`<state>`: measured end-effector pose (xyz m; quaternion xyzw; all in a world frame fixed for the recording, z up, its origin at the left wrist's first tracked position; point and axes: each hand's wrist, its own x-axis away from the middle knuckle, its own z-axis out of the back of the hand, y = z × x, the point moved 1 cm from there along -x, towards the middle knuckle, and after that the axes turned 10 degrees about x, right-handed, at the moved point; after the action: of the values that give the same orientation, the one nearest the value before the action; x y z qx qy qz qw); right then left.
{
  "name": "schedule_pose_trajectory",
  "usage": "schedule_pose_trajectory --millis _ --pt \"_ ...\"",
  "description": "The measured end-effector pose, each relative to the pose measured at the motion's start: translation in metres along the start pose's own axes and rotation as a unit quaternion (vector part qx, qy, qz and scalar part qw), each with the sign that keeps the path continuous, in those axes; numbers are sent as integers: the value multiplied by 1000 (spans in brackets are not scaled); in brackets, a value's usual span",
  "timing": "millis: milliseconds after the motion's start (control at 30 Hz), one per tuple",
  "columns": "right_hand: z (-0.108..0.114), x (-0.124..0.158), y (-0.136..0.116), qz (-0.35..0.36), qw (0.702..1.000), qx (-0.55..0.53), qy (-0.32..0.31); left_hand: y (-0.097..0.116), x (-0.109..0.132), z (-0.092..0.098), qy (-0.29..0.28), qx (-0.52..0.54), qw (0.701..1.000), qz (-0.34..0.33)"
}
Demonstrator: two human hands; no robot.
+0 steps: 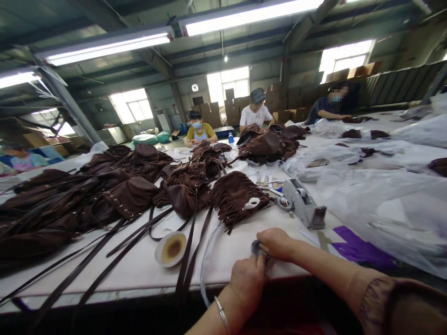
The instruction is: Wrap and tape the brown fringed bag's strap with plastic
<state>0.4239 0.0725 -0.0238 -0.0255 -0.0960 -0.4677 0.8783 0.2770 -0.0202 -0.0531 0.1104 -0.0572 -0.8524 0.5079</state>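
Note:
My left hand, with a bangle at the wrist, is closed at the table's front edge. Its fingers meet a small grey bunched piece, perhaps cloth; its kind is unclear. From the right, my right hand grips the same piece, fingers curled, and partly hides it. Just beyond my hands lies a dark brown fringed bag with a white oval piece on it. A grey tape dispenser stands behind my right hand. Left of my hands sits a white bowl with a brownish stain or residue inside.
Brown bags with long straps are heaped at left, straps hanging over the front edge. More bags lie farther back. Clear plastic bags and purple material cover the right side. Several people sit around the table, including one in white.

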Motion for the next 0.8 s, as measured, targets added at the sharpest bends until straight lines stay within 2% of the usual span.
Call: schedule_pose_trajectory --millis 100,233,300,433,467,533,600,667,800 --pt "2 -1 6 93 996 5 8 -19 9 15 -17 -30 999 -27" --pt "1 -3 6 191 980 34 29 -32 0 26 -62 -31 996 -63" --pt "1 -3 4 153 988 19 33 -29 -9 23 -78 -13 996 -50" --pt "-2 0 -3 -53 998 -13 28 -7 -23 7 -45 6 998 32" --pt "-4 0 -5 -81 996 -11 21 -1 -24 3 -34 8 998 51" --pt "-7 -1 -6 -92 996 -5 7 9 -22 -2 -14 13 997 76" --pt "-9 -2 -5 -65 998 -2 5 13 -16 -4 -4 20 998 63" --pt "-8 -3 -1 -20 1000 -2 7 8 -6 -2 -8 26 999 20" --pt "-4 -1 1 113 993 20 24 -19 10 9 -19 -5 998 -54"
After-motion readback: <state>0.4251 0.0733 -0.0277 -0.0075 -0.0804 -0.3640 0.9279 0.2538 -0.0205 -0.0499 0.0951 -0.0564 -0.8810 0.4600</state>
